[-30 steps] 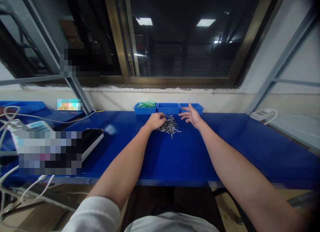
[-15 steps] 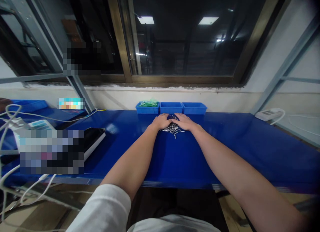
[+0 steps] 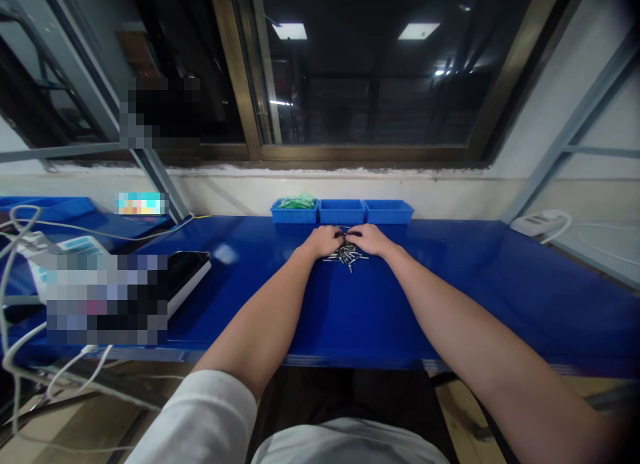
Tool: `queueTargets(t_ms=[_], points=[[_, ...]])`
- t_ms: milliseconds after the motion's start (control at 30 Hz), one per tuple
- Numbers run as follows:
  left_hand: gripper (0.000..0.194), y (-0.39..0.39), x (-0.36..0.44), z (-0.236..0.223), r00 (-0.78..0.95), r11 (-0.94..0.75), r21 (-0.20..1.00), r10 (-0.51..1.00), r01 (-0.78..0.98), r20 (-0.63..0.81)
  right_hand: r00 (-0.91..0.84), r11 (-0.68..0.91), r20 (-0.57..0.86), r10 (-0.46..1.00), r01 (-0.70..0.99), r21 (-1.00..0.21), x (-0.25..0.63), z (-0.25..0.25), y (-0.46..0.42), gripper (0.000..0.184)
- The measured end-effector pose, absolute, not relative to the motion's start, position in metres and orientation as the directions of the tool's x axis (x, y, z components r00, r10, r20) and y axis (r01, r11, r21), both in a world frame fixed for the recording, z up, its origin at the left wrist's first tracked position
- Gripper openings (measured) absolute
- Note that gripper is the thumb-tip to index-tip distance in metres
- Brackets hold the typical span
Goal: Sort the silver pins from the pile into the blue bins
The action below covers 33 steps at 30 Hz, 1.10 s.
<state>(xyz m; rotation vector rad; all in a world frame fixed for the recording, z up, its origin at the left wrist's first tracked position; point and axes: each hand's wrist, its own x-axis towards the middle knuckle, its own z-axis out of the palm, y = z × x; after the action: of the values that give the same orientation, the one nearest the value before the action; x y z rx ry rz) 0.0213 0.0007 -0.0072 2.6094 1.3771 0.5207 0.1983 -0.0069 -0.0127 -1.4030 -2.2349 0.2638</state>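
A loose pile of small, thin silvery metal pins [image 3: 347,252] lies on the blue table [image 3: 357,317], some with a thicker dark end. My left hand [image 3: 325,239] is at the pile's left and far side, its fingers curled in and touching the pins. On the opposite side my right hand [image 3: 369,240] curls over the pins in the same way. The thumbs point towards each other over the pile, and the fingertips are mostly hidden behind the hands and pins.
Three blue bins stand behind the pile: the left bin [image 3: 295,215] holds green plastic packets [image 3: 298,202]. A dark-screened device [image 3: 187,274] and white cables [image 3: 23,317] lie at the left. A white power strip [image 3: 539,222] sits far right, by a grey frame post [image 3: 565,144].
My fingers were stretched out over the far side of the pile and are now curled in. The hands have come slightly closer together. The view has tilted a little.
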Motion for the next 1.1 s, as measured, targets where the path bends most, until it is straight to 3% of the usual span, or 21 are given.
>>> queueTargets(t_ms=[167,267,400,567,867,1000,1100], points=[[0.033,0.002,0.018,-0.008,0.523,-0.601,0.242,0.791,0.762,0.319,-0.380,0.499,0.342,0.860,0.766,-0.405,0.199,-0.010,-0.015,0.031],[0.037,0.003,0.019,-0.009,0.477,-0.573,0.247,0.804,0.782,0.356,-0.322,0.463,0.374,0.870,0.796,-0.391,0.197,-0.011,-0.012,0.043],[0.050,0.006,0.022,-0.013,0.438,-0.508,0.237,0.851,0.828,0.292,-0.297,0.363,0.219,0.929,0.840,-0.403,0.191,-0.016,-0.001,0.060],[0.052,0.011,0.027,-0.014,0.455,-0.478,0.240,0.878,0.845,0.147,-0.343,0.353,0.093,0.935,0.865,-0.356,0.188,-0.023,0.009,0.053],[0.039,0.001,0.024,-0.011,0.533,-0.587,0.202,0.804,0.784,0.265,-0.378,0.494,0.361,0.852,0.808,-0.320,0.190,-0.019,-0.003,0.031],[0.037,0.000,0.021,-0.011,0.586,-0.654,0.243,0.753,0.716,0.300,-0.252,0.436,0.452,0.855,0.822,-0.366,0.195,-0.020,-0.004,0.027],[0.036,0.000,0.021,-0.011,0.595,-0.670,0.263,0.740,0.694,0.315,-0.201,0.374,0.433,0.879,0.854,-0.363,0.196,-0.021,-0.001,0.024]])
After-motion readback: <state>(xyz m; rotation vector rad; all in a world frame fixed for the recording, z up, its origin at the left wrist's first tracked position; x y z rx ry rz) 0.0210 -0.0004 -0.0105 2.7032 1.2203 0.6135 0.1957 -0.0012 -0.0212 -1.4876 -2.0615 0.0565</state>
